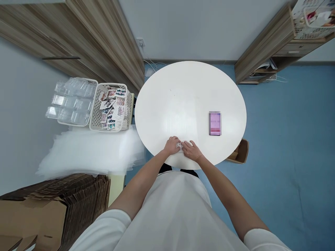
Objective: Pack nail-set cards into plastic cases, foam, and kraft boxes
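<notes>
Close to the near edge of the round white table [180,94], a small clear, whitish plastic package [180,146] lies between my two hands. My left hand [172,145] holds its left side, with fingers curled and thumb at the edge. On the other side, my right hand [191,150] presses its fingertips onto the package's right part. My hands cover much of it, so what is inside cannot be made out. A flat purple-pink item [215,123], blurred over like a screen, rests on the table to the right, apart from my hands.
At left stand a white basket of small carded items [111,108] and another with clear plastic boxes [74,97]. Below them lie white translucent sheets [89,151] and stacked flattened cardboard boxes [83,205]. An open cardboard box [239,151] sits beneath the table's right edge.
</notes>
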A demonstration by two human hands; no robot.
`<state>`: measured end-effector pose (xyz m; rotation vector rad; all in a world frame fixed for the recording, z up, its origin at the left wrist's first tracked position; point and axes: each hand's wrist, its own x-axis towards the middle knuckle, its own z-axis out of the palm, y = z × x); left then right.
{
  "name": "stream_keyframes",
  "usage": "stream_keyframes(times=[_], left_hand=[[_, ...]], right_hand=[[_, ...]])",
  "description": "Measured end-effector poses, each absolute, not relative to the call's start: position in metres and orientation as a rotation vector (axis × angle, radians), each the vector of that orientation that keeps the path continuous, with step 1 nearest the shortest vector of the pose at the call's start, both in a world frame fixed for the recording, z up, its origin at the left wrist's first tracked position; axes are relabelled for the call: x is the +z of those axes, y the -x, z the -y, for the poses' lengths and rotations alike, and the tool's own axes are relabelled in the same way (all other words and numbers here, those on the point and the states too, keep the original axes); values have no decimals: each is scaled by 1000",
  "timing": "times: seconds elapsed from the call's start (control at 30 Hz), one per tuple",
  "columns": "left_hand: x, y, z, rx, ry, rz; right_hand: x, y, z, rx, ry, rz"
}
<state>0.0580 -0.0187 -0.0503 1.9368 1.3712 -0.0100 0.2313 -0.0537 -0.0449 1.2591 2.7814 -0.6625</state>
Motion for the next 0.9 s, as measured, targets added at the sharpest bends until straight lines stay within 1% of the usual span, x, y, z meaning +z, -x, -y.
stream_keyframes(times=[0.2, 0.27, 0.33, 0.4, 0.57, 0.7, 0.9], left_hand=[[-21, -44, 19, 78, -2011, -1660], [-11, -36, 24, 94, -2130, -1561], [-5, -31, 32, 36, -2235, -1312], [-6, -33, 39, -20, -2271, -1184], [-22, -46, 41, -25, -2252, -1328], [-26, -46, 37, 8, -2266, -1318], [-23, -45, 38, 3, -2202, -1359]], right_hand=[[-40, -230, 55, -662, -1373, -2782], [-41, -230, 54, -630, -1392, -2785], [-41, -231, 54, -589, -1417, -2778], [-41, -231, 53, -557, -1451, -2766], [-38, -232, 53, -564, -1567, -2709], [-38, -236, 59, -556, -1668, -2652], [-41, -235, 62, -720, -1897, -2510]])
